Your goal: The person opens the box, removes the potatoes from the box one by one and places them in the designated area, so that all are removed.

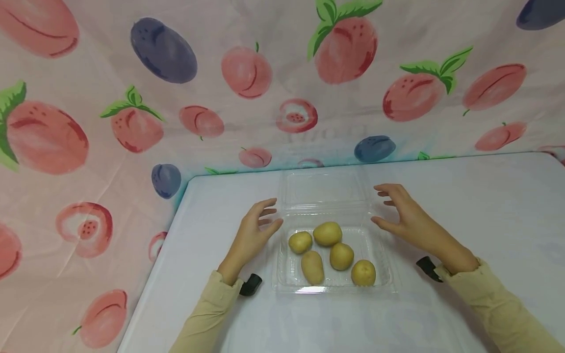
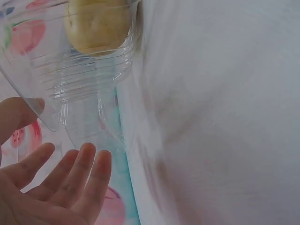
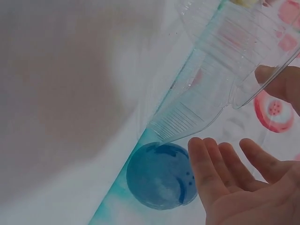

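On the white tabletop: open clear clamshell, five potatoes sitting loose in its near half.

Left grip has fingers apart, thumb right by the left rim, can't tell if touching. Middle: plastic looks light, flexy, slick, maybe crackable; spuds look firm, heavier, roll-prone, so I'd support both side walls, not the floppy far lid. Right grip also apart, thumb beside the right rim.

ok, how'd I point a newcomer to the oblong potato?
On the white table, an open clear container lies between the left hand and right hand. Inside, look front left. The potato there is longer than wide, unlike the four rounder ones.
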`<state>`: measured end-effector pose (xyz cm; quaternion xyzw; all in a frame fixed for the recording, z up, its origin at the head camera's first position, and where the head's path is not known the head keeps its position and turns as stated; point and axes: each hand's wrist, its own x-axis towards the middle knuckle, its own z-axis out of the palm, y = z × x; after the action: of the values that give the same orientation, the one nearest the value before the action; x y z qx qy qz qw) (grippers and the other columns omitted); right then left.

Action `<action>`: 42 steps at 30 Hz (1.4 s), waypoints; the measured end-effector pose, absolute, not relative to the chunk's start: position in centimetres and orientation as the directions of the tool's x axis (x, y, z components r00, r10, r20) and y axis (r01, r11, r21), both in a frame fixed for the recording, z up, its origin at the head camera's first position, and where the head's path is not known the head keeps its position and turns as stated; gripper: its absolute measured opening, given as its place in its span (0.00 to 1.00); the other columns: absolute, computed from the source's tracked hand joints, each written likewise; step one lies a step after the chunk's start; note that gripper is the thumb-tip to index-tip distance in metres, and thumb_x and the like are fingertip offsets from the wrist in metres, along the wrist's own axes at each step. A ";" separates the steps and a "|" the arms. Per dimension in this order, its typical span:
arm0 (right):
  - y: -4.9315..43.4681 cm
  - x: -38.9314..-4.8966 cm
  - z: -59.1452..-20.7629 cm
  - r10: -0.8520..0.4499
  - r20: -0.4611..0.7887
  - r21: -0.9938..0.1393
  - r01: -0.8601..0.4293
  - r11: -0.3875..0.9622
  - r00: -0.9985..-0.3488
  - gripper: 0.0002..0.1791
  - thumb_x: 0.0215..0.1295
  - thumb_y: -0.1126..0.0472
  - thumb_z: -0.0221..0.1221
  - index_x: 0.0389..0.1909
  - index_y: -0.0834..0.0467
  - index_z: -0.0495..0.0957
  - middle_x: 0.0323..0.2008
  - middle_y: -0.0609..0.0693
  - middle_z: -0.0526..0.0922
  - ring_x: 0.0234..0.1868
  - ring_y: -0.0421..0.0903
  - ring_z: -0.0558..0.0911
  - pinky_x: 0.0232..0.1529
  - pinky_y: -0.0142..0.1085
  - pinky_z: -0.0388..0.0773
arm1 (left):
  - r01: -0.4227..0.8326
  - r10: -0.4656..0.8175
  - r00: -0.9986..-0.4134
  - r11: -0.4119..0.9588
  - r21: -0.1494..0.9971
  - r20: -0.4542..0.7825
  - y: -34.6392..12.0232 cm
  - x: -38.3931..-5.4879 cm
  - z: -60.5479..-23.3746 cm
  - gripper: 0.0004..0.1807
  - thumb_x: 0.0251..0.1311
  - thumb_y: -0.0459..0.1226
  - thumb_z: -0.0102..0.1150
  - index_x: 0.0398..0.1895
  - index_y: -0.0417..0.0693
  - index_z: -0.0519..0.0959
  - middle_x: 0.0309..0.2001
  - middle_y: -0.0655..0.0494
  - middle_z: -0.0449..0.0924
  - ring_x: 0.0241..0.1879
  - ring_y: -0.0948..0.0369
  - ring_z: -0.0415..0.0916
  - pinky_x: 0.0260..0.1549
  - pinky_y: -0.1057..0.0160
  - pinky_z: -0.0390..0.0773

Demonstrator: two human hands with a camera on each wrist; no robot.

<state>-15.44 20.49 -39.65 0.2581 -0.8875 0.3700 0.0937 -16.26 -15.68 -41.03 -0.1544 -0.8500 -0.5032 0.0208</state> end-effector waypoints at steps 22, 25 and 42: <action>19.1 -14.2 -38.1 -0.478 0.388 -0.489 -0.616 0.618 -0.788 0.34 0.58 0.67 0.69 0.64 0.65 0.66 0.61 0.57 0.70 0.59 0.53 0.72 0.55 0.51 0.77 | 0.235 0.186 -0.968 0.414 0.880 0.171 -16.2 -14.9 -39.5 0.20 0.68 0.39 0.60 0.61 0.45 0.74 0.61 0.44 0.76 0.58 0.55 0.78 0.55 0.56 0.81; 18.8 -13.8 -38.0 -0.485 0.366 -0.485 -0.608 0.629 -0.794 0.34 0.58 0.66 0.69 0.65 0.63 0.66 0.62 0.56 0.70 0.60 0.53 0.72 0.57 0.52 0.76 | 0.200 0.184 -0.974 0.406 0.892 0.134 -16.3 -14.4 -39.5 0.19 0.68 0.39 0.61 0.61 0.47 0.75 0.59 0.44 0.77 0.56 0.56 0.79 0.54 0.58 0.82; 17.3 -12.3 -38.0 -0.543 0.292 -0.480 -0.612 0.629 -0.787 0.34 0.61 0.61 0.69 0.66 0.59 0.65 0.64 0.54 0.69 0.65 0.52 0.70 0.61 0.53 0.75 | 0.084 0.247 -0.969 0.279 0.957 0.013 -16.9 -12.4 -40.0 0.26 0.68 0.36 0.61 0.66 0.39 0.68 0.60 0.39 0.74 0.56 0.50 0.78 0.44 0.60 0.86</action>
<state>-12.35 17.27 -37.99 0.3206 -0.9006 0.2874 0.0595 -12.40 -16.93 -40.00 -0.1038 -0.7968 -0.5912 -0.0691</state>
